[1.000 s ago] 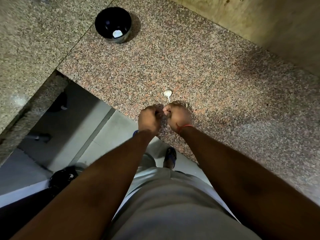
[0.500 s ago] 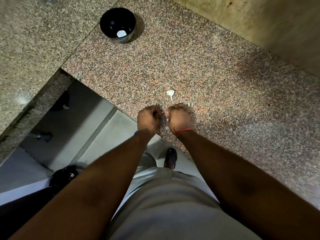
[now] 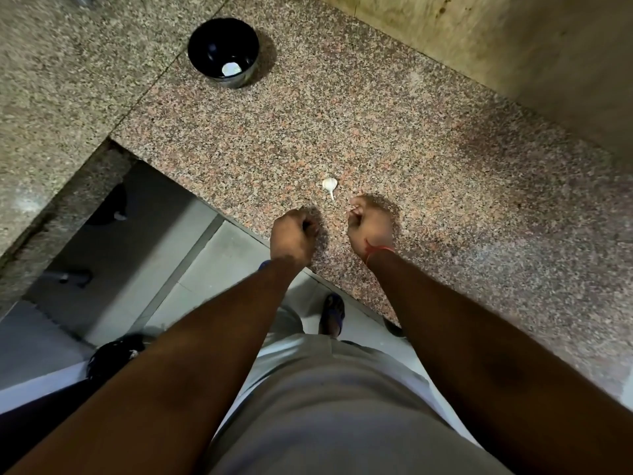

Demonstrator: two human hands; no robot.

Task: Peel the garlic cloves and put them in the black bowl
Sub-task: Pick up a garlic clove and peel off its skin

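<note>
A person's left hand [image 3: 294,234] and right hand [image 3: 370,224] are hovering just above the near edge of a speckled granite counter [image 3: 428,159], each curled into a loose fist with the fingers tucked in toward the palm. A thin pale sliver is showing at the fingertips of the right hand, too small to identify, and whether the left hand is pinching anything cannot be told, since its fingers are turned away from the camera. The two fists are sitting apart, a strip of bare stone lying between them. A red thread [image 3: 375,250] is circling the right wrist.

Taking the right hand as the landmark, a white garlic clove [image 3: 329,184] with a papery tail is lying on the counter just beyond its knuckles and slightly to its left, near but not touching. Well beyond that and further left, the black bowl [image 3: 205,49] is standing upright on the stone, with one pale peeled piece [image 3: 231,68] resting at its bottom. Back from the hand, toward the person, grey shorts [image 3: 329,406] are filling the lower view, and a dark sandalled foot [image 3: 331,311] is standing on the tiled floor [image 3: 205,279] below the counter's edge.
</note>
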